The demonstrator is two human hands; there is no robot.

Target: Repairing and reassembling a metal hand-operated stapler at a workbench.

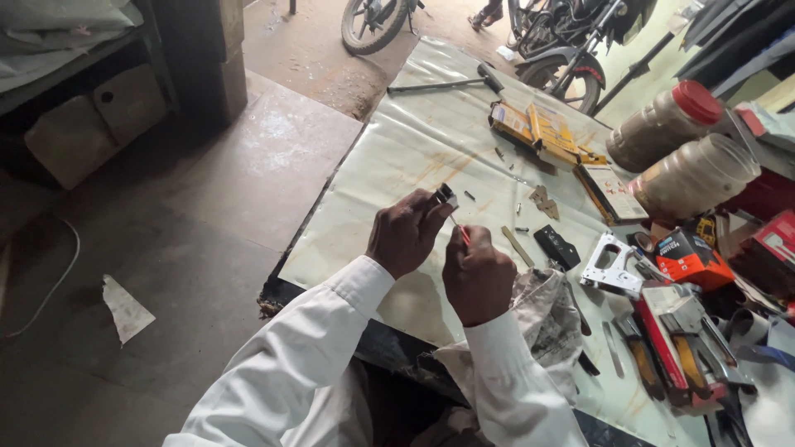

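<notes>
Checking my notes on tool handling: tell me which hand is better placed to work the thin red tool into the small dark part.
Probably the right hand: it grips the thin red tool, tip aimed at the small dark part, which the left hand pinches.

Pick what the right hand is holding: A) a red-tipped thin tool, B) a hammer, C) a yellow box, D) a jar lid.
A: the right hand grips a thin red-tipped tool pointed at the small dark part held by the left hand.
</notes>
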